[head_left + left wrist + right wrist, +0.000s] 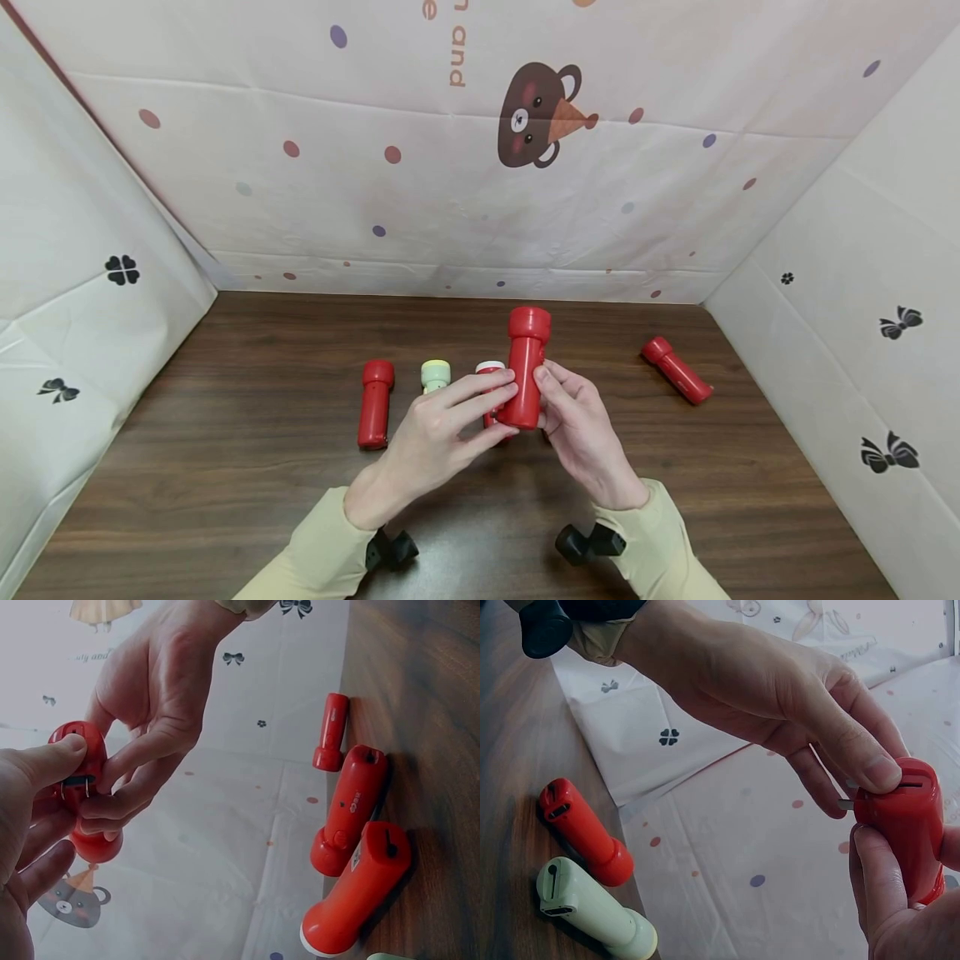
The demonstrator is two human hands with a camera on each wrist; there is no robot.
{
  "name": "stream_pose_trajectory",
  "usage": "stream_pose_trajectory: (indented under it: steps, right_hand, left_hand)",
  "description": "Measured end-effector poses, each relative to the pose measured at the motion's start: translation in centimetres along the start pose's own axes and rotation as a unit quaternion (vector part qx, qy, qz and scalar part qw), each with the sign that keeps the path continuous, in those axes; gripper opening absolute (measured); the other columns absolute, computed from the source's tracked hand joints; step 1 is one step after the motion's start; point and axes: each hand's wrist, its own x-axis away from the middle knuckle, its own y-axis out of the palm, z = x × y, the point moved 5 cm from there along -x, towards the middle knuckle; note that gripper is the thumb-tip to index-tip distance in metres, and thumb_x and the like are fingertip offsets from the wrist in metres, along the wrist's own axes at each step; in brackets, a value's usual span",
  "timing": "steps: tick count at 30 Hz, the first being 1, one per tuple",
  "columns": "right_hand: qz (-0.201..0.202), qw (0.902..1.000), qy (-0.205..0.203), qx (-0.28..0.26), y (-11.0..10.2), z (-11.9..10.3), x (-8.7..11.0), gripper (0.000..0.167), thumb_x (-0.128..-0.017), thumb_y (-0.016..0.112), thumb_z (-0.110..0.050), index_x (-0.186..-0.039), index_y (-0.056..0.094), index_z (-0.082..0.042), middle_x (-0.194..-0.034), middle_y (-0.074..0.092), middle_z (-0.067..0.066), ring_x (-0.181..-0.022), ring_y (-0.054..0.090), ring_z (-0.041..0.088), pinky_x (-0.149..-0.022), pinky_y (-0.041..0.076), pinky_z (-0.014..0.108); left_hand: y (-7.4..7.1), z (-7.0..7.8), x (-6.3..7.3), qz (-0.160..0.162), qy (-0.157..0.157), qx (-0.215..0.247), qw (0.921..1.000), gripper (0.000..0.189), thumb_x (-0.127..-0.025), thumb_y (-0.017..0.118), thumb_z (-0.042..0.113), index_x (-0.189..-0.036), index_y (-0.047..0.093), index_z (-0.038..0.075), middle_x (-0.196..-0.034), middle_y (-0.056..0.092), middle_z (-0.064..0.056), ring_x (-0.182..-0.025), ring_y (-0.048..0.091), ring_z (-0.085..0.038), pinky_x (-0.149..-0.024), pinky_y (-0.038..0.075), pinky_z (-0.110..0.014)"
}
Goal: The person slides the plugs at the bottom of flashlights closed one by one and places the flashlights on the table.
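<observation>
A red flashlight [528, 367] is held up over the table, lens head upward, between both hands. My left hand [438, 429] grips it from the left, with the thumb [64, 757] pressing the base end. From the other side my right hand [585, 425] pinches the body between thumb and fingers. Two metal plug prongs [88, 786] stick out at the base, beside a slot [911, 784]. Behind the hands stands a red flashlight with a white rim [356, 892], partly covered in the head view. Another red flashlight [351, 810] beside it is mostly hidden there.
On the brown wooden table [247, 492], a red flashlight [375, 404] and a pale green flashlight [435, 375] stand to the left. One more red flashlight [677, 371] lies at the far right. Patterned white sheets [465, 208] wall in the back and sides.
</observation>
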Motion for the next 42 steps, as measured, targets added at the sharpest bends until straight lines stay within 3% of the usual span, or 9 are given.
stream_pose_trajectory:
  steps: [11, 16, 20, 42]
  right_hand:
    - [-0.004, 1.0000, 0.000, -0.004, 0.08, 0.12, 0.01, 0.022, -0.112, 0.050, -0.021, -0.127, 0.065, -0.019, -0.111, 0.078, -0.008, -0.095, 0.078, 0.004, -0.086, 0.064, 0.022]
    - [-0.005, 0.9999, -0.003, -0.011, 0.14, 0.12, 0.06, 0.022, -0.112, 0.049, -0.020, -0.126, 0.066, -0.019, -0.110, 0.078, -0.008, -0.094, 0.077, 0.003, -0.084, 0.064, 0.021]
    - [-0.007, 0.9997, -0.005, -0.021, 0.23, 0.16, 0.11, 0.022, -0.112, 0.049, -0.020, -0.124, 0.067, -0.019, -0.109, 0.078, -0.008, -0.094, 0.078, 0.003, -0.084, 0.064, 0.021]
    - [-0.033, 0.9977, -0.007, -0.059, 0.74, 0.31, 0.29, 0.025, -0.113, 0.047, -0.020, -0.128, 0.067, -0.018, -0.117, 0.075, -0.007, -0.104, 0.075, 0.004, -0.097, 0.062, 0.023]
  left_hand:
    - [0.05, -0.03, 0.05, 0.009, 0.007, -0.003, 0.9999, 0.053, -0.074, 0.096, 0.017, -0.122, 0.077, 0.007, -0.124, 0.078, -0.009, -0.115, 0.076, -0.021, -0.096, 0.062, -0.027]
    - [0.08, 0.04, 0.04, 0.021, 0.021, -0.010, 0.9995, 0.056, -0.070, 0.098, 0.015, -0.122, 0.077, 0.007, -0.123, 0.078, -0.009, -0.113, 0.077, -0.020, -0.095, 0.063, -0.027]
    - [0.10, 0.10, 0.12, 0.032, 0.032, -0.012, 0.9989, 0.053, -0.073, 0.097, 0.017, -0.121, 0.077, 0.007, -0.121, 0.079, -0.009, -0.111, 0.077, -0.020, -0.094, 0.063, -0.026]
    - [-0.17, 0.70, 0.04, 0.066, 0.024, -0.006, 0.9975, 0.049, -0.076, 0.096, 0.023, -0.118, 0.078, 0.008, -0.115, 0.080, -0.008, -0.107, 0.078, -0.019, -0.094, 0.064, -0.028]
